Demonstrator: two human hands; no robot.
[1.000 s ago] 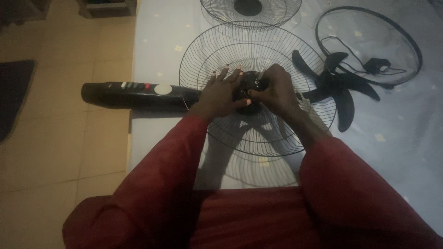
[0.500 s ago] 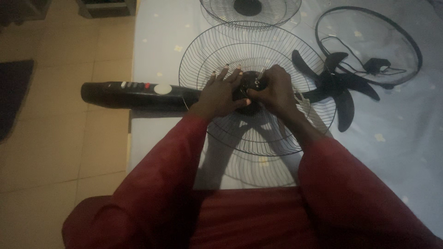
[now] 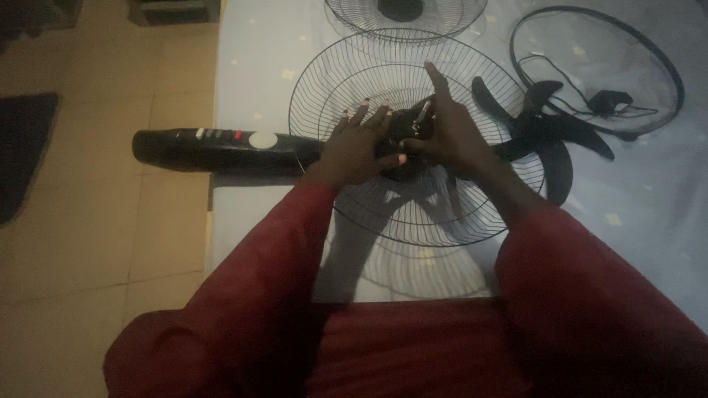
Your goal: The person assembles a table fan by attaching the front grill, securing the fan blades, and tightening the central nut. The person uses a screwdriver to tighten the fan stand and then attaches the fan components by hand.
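A round black wire fan guard [image 3: 346, 81] lies flat on the pale blue sheet [image 3: 251, 44], its black central hub [image 3: 402, 133] between both hands. Left hand [image 3: 358, 147] rests open-fingered on the hub; right hand [image 3: 450, 133] pinches there, forefinger extended.

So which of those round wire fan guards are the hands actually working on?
The large wire fan guard nearest the person, still mounted on the black fan body. Both the left hand and right hand rest at its centre; the other wire guard lies untouched at the far edge.
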